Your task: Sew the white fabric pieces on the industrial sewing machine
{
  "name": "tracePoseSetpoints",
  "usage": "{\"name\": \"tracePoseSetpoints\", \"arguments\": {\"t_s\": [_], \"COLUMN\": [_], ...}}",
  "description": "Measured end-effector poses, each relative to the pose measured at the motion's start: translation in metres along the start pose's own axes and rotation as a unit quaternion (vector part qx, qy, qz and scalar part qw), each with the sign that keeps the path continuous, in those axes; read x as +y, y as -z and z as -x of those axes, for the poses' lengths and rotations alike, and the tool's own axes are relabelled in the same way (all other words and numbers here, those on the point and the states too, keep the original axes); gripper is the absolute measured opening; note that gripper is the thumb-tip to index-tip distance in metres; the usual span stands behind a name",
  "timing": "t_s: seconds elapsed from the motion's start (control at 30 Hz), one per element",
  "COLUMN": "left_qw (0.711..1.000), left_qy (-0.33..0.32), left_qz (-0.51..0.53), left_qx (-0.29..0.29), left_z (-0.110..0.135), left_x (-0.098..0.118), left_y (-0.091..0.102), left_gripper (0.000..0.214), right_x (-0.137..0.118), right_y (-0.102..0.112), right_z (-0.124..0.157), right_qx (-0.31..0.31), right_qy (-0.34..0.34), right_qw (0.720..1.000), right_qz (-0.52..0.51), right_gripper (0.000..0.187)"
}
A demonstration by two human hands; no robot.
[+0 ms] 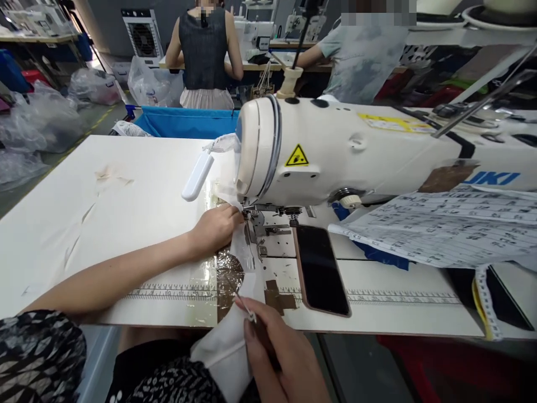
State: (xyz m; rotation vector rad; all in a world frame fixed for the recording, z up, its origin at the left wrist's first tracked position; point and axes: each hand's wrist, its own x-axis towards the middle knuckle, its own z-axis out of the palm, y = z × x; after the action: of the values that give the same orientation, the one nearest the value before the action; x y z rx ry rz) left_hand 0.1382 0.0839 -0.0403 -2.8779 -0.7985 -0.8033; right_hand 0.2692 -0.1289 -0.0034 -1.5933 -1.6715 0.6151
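Observation:
A strip of white fabric (pixel 242 246) runs from the sewing machine's (pixel 327 151) needle area over the table's front edge toward my lap. Close to the presser foot (pixel 250 215), my left hand (pixel 216 228) lies with curled fingers on the fabric's left side, holding it. Low in the view, my right hand (pixel 279 352) is closed around a thin pointed metal tool (pixel 238 292), its tip pointing up and left over the fabric. My palm hides most of its handle, so the exact kind does not show. The fabric hangs beside my right fingertips.
A phone (pixel 323 271) lies right of the needle plate. A handwritten sheet (pixel 444 224) and a tape measure (pixel 486 302) are farther right. A white elongated object (pixel 198 176) rests behind my left hand. Two people sit beyond the blue cloth bin (pixel 184 122).

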Motion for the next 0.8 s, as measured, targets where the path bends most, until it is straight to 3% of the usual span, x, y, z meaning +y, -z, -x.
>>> {"name": "tracePoseSetpoints", "arguments": {"t_s": [0.07, 0.17, 0.33, 0.47, 0.8], "left_qw": [0.998, 0.989, 0.975, 0.963, 0.956], "left_qy": [0.02, 0.017, 0.049, 0.071, 0.099], "left_qz": [0.062, 0.139, 0.217, 0.258, 0.277], "left_qx": [0.022, 0.044, 0.02, -0.002, -0.014], "left_z": [0.002, 0.003, -0.001, -0.002, -0.003], "left_x": [-0.006, -0.013, -0.017, -0.017, -0.018], "left_y": [-0.002, -0.004, 0.0, 0.004, 0.002], "left_gripper": [0.024, 0.025, 0.022, 0.021, 0.023], "right_x": [0.017, 0.035, 0.047, 0.05, 0.053], "right_y": [-0.002, -0.008, -0.022, -0.029, -0.032], "right_z": [-0.009, -0.027, -0.053, -0.063, -0.067], "right_qx": [-0.002, 0.084, 0.171, 0.184, 0.191], "right_qy": [0.02, 0.033, 0.064, 0.102, 0.11], "right_qw": [0.999, 0.988, 0.954, 0.947, 0.944], "right_qz": [0.027, 0.123, 0.237, 0.243, 0.244], "right_gripper": [0.033, 0.033, 0.035, 0.032, 0.031]}}
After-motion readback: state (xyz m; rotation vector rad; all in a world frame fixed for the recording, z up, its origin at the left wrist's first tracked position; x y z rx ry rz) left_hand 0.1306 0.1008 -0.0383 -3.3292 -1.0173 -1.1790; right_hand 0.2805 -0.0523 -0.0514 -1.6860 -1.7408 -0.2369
